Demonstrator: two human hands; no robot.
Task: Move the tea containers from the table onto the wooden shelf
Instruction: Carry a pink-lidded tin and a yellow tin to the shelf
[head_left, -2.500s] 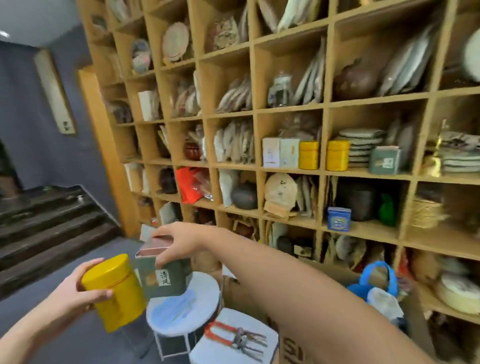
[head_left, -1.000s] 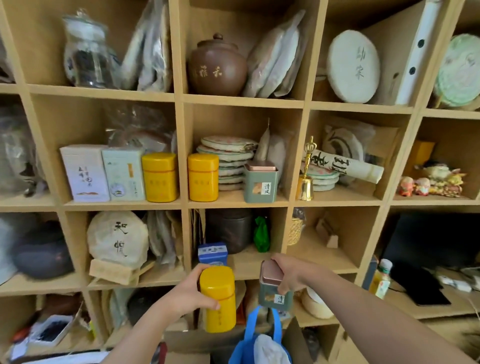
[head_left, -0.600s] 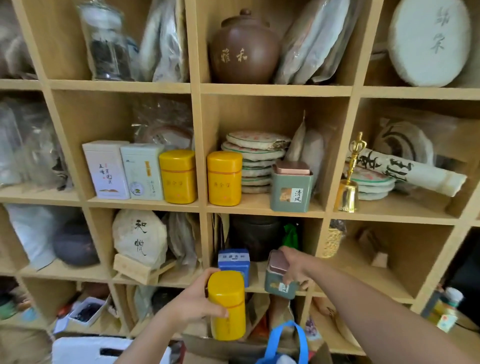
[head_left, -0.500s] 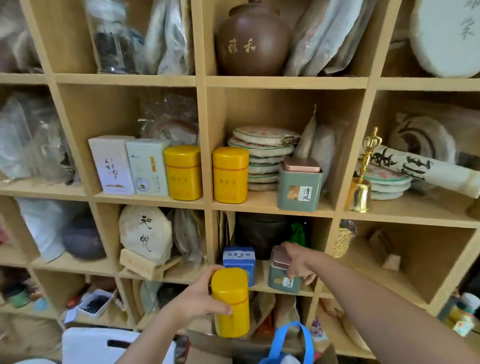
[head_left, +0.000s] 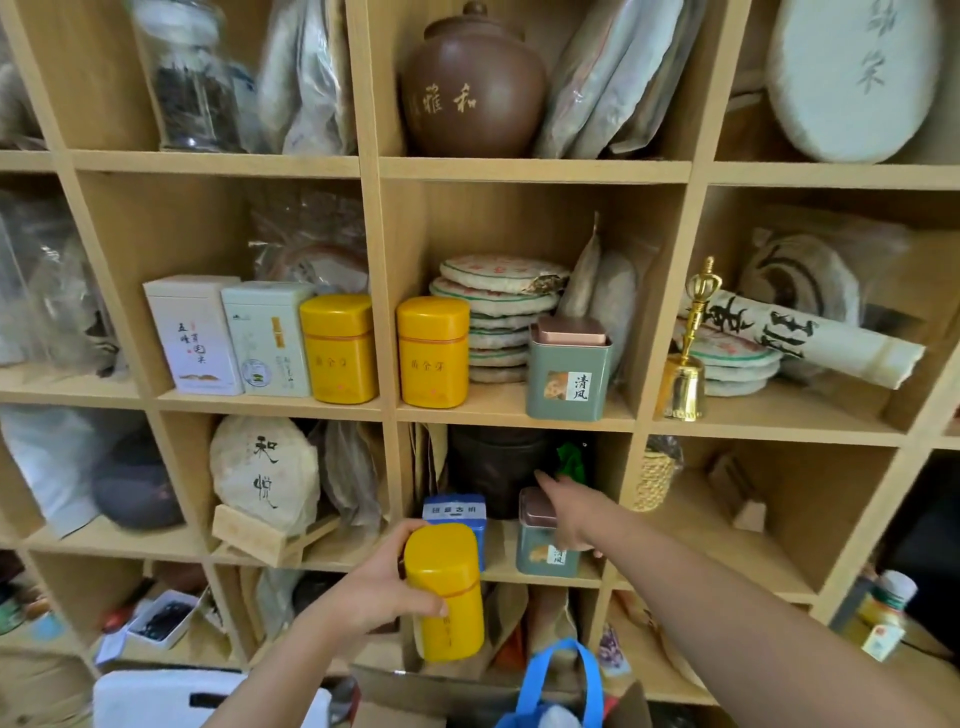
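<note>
My left hand (head_left: 363, 597) grips a yellow tea tin (head_left: 445, 587) by its side and holds it upright in front of the wooden shelf (head_left: 498, 576), just below a blue tin (head_left: 456, 512). A green square tea tin (head_left: 537, 551) with a copper lid stands on the shelf board to the right of the blue tin. My right hand (head_left: 571, 514) lies over its top right side, index finger stretched toward the back. One compartment up stand two more yellow tins (head_left: 434, 353) and a matching green tin (head_left: 569, 374).
A dark pot (head_left: 493, 467) and a green bag fill the back of the compartment behind the green tin. White boxes (head_left: 195, 335) and tea cakes (head_left: 498, 291) crowd the shelf above. A blue bag handle (head_left: 561, 675) rises below my arms.
I stepped from the table to the shelf with both tins. My right hand has set the green tin down on the shelf board beside the blue tin. My left hand still holds the yellow tin.
</note>
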